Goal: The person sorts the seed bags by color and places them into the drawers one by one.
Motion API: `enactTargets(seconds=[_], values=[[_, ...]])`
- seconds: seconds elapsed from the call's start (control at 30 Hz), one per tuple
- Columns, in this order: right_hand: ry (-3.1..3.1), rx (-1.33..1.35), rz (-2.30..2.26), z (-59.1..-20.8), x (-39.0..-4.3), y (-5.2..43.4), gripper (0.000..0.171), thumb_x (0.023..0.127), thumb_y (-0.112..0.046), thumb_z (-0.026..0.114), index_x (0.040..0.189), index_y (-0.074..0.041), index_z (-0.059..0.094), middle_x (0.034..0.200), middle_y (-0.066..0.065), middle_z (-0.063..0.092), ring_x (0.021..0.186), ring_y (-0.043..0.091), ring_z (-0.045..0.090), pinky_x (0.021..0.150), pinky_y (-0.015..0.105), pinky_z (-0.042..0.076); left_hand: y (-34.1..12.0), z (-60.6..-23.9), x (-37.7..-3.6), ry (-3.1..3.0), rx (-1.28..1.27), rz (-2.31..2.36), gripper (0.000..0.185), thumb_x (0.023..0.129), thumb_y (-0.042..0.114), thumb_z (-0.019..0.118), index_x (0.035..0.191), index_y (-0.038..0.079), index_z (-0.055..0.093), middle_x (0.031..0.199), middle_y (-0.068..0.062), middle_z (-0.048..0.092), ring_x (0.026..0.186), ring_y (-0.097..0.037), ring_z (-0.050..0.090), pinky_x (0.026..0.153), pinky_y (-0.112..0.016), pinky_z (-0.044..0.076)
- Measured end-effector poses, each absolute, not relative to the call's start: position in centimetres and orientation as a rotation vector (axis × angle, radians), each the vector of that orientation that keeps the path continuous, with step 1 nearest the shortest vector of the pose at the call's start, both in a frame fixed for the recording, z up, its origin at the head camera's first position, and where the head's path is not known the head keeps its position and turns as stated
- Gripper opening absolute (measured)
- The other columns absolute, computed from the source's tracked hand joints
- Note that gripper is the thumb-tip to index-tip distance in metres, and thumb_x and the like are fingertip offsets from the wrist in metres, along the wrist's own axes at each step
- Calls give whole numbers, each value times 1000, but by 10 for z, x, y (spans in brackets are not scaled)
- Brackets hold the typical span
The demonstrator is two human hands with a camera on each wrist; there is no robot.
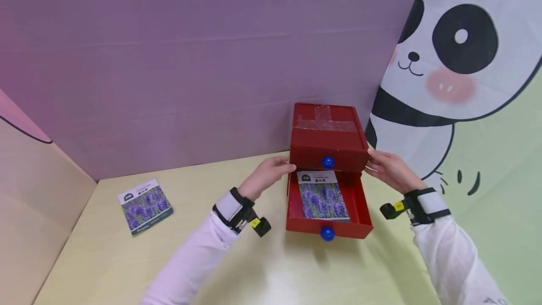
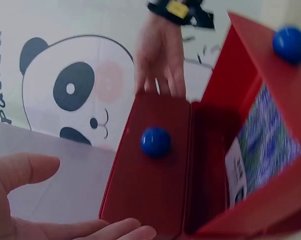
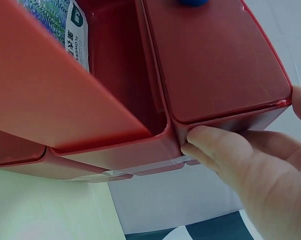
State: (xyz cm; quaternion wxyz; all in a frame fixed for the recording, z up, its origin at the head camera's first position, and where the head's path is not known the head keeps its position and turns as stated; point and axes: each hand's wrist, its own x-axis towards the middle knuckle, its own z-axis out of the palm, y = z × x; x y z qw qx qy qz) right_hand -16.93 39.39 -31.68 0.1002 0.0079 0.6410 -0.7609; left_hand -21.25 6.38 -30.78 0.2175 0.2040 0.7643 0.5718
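Steadying a glossy red boxy drawer unit point(image 1: 328, 138) on the pale wooden bench point(image 1: 106, 258), left hand point(image 1: 267, 175) and right hand point(image 1: 391, 169) resting open-fingered against its sides; flat seed packet point(image 1: 322, 196) lying in the open lower drawer point(image 1: 328, 211).

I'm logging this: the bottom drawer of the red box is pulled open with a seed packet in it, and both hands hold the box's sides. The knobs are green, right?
No: the head view shows both knobs blue. The rest holds.
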Motion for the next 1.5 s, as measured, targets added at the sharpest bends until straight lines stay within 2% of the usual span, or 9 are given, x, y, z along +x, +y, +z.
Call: enactTargets(seconds=[0.23, 0.33, 0.6, 0.87, 1.3, 1.43, 1.5], values=[[1918, 40, -2233, -317, -170, 394, 22, 96, -23, 44, 103, -19, 65, 104, -3, 65, 99, 14, 59, 83, 25, 51, 42, -312, -231, 2479, 632, 1514, 47, 88, 22, 56, 125, -6, 48, 116, -20, 58, 107, -31, 55, 89, -41, 47], [1921, 32, -2234, -317, -170, 393, 23, 97, -23, 43, 103, -19, 65, 105, -3, 65, 99, 14, 60, 82, 25, 51, 34, -315, -237, 2633, 632, 1419, 42, 87, 22, 56, 120, -5, 53, 111, -20, 60, 101, -30, 58, 84, -39, 49], [1902, 20, -2249, -317, -169, 393, 25, 97, -22, 41, 103, -19, 65, 104, -3, 65, 98, 13, 60, 82, 24, 51, 14, -327, -252, 2862, 633, 1186, 41, 86, 20, 54, 117, -6, 54, 111, -21, 60, 102, -32, 57, 87, -41, 46], [1920, 41, -2229, -317, -169, 393, 22, 97, -23, 43, 102, -20, 64, 105, -4, 65, 99, 13, 59, 82, 24, 51, -15, -341, -269, 2986, 605, 951, 34, 86, 18, 53, 109, -7, 59, 108, -22, 61, 99, -34, 57, 84, -44, 47], [1950, 44, -2207, -318, -170, 396, 21, 96, -24, 44, 104, -21, 63, 106, -5, 64, 100, 13, 59, 84, 24, 50, -67, -367, -291, 3017, 365, 740, 35, 87, 18, 51, 106, -10, 59, 109, -27, 59, 95, -39, 58, 76, -47, 50], [1997, 76, -2179, -319, -170, 396, 22, 95, -27, 47, 111, -19, 59, 108, -8, 63, 102, 12, 58, 85, 23, 49, -85, -373, -294, 3060, 254, 724, 27, 84, 18, 52, 85, -7, 60, 85, -21, 62, 71, -32, 58, 56, -41, 49], [2004, 83, -2174, -319, -170, 396, 24, 95, -27, 47, 114, -18, 57, 109, -8, 63, 102, 12, 58, 86, 23, 48, -93, -376, -295, 3055, 196, 729, 25, 83, 19, 52, 69, -2, 54, 69, -14, 56, 60, -26, 52, 48, -37, 43]])
